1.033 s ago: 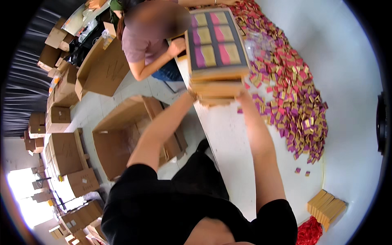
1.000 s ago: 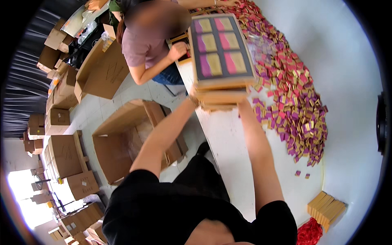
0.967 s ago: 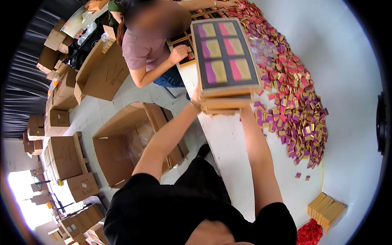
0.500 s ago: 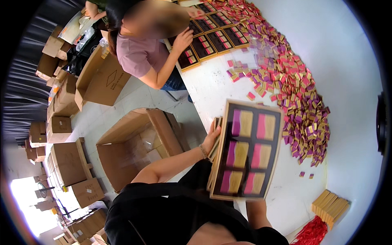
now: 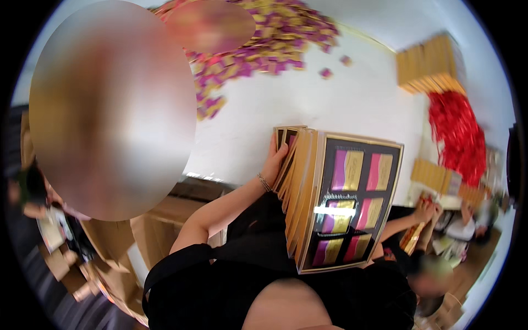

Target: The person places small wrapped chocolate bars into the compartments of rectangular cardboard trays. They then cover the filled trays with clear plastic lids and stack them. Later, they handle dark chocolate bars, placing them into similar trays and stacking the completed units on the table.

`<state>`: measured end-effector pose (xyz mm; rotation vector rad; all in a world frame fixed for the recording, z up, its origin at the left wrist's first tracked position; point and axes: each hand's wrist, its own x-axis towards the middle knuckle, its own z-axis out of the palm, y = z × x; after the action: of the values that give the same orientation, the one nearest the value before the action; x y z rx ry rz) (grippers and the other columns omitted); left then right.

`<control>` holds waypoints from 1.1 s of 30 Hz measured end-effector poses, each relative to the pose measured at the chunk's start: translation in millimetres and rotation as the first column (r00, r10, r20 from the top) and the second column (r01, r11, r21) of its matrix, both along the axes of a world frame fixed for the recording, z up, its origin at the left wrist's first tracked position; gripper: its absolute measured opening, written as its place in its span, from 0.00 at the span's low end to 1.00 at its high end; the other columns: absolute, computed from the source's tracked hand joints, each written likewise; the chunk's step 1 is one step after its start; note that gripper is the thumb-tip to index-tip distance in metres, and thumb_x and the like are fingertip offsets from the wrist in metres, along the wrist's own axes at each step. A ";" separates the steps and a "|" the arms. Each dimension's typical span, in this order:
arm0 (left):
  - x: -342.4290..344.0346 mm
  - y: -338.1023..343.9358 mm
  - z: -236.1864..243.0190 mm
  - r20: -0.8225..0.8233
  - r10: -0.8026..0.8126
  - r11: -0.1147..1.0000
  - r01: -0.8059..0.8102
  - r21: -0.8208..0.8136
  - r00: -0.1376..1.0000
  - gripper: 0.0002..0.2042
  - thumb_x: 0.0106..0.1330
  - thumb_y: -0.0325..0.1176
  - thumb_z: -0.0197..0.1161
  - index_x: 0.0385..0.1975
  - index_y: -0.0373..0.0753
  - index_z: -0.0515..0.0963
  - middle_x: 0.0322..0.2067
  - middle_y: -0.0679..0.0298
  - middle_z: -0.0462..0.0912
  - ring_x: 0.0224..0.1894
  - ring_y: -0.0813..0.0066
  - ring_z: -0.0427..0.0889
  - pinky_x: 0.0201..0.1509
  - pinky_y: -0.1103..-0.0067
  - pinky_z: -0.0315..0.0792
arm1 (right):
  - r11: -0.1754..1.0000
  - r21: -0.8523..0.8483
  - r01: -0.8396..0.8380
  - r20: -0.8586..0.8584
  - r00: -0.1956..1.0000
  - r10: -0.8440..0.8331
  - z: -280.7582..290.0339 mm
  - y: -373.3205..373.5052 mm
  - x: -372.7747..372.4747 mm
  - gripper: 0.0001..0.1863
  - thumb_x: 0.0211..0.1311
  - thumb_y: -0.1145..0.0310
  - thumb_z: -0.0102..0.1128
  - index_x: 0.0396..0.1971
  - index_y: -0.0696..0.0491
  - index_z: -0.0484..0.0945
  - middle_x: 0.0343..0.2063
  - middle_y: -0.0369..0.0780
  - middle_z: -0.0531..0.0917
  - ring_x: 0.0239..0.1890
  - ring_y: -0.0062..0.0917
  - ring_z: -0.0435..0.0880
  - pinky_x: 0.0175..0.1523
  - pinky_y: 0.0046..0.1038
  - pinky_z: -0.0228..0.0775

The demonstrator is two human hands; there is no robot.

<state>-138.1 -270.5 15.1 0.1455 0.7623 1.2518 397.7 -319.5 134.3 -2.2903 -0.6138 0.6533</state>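
Observation:
A stack of flat gold-edged boxes (image 5: 301, 192) stands on edge against my front, fanned slightly at its far left end. The nearest box (image 5: 346, 203) faces up at me with a shiny cover; inside, purple-and-gold and pink-and-gold packets sit in black slots. My left hand (image 5: 276, 159), with a bracelet at its wrist, is closed on the stack's far left end. Only a sliver of skin from my right arm (image 5: 377, 253) shows beside the nearest box's lower right corner. The right hand itself is hidden behind the boxes.
A white table (image 5: 247, 126) lies ahead, with a heap of small purple, pink and gold packets (image 5: 275, 38). More stacked boxes (image 5: 432, 63) and red shredded filler (image 5: 457, 129) are at the right. Co-workers' hands (image 5: 426, 210) work beyond. Cardboard cartons (image 5: 110, 236) stand at the left.
My view has swung to the right, bringing the box stacks, red filler and other people into sight. The held stack has turned, now showing more of its edges.

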 end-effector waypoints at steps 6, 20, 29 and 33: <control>107.0 113.3 21.4 -0.135 -0.181 0.981 0.188 0.040 0.974 0.26 0.70 0.42 0.54 0.64 0.48 0.53 0.51 0.63 0.71 0.49 0.74 0.74 0.49 0.75 0.75 | 0.999 -0.054 -0.006 -0.446 0.895 -0.019 -112.4 18.7 -72.3 0.34 0.62 0.44 0.52 0.57 0.57 0.66 0.53 0.45 0.74 0.51 0.29 0.74 0.47 0.33 0.68; 221.0 456.0 -60.2 0.148 -0.275 0.952 0.248 0.181 0.950 0.30 0.68 0.50 0.54 0.63 0.47 0.50 0.55 0.57 0.69 0.52 0.61 0.75 0.50 0.63 0.75 | 0.806 0.558 0.197 -0.827 0.219 0.518 -106.5 437.4 -137.4 0.31 0.61 0.46 0.56 0.54 0.57 0.71 0.48 0.46 0.79 0.45 0.28 0.82 0.38 0.33 0.79; 244.7 521.5 1.8 0.051 -0.291 0.956 0.290 0.032 0.955 0.30 0.67 0.57 0.50 0.63 0.50 0.54 0.56 0.60 0.70 0.53 0.59 0.74 0.49 0.57 0.74 | 0.814 0.549 0.188 -0.705 0.627 0.331 -96.0 518.2 57.1 0.33 0.64 0.39 0.46 0.53 0.53 0.67 0.60 0.44 0.70 0.59 0.33 0.70 0.66 0.38 0.50; 253.9 493.1 48.9 -0.011 -0.325 0.946 0.325 -0.012 0.946 0.33 0.65 0.63 0.46 0.63 0.46 0.62 0.59 0.59 0.69 0.56 0.61 0.73 0.54 0.59 0.71 | 0.896 0.428 0.120 -0.829 0.447 0.336 -130.1 555.9 28.4 0.32 0.65 0.44 0.47 0.60 0.50 0.63 0.61 0.41 0.68 0.59 0.34 0.70 0.65 0.40 0.57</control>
<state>115.8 222.6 64.1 0.2616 0.7222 0.9335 426.1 236.4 4.2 -1.1771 -0.3078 1.4867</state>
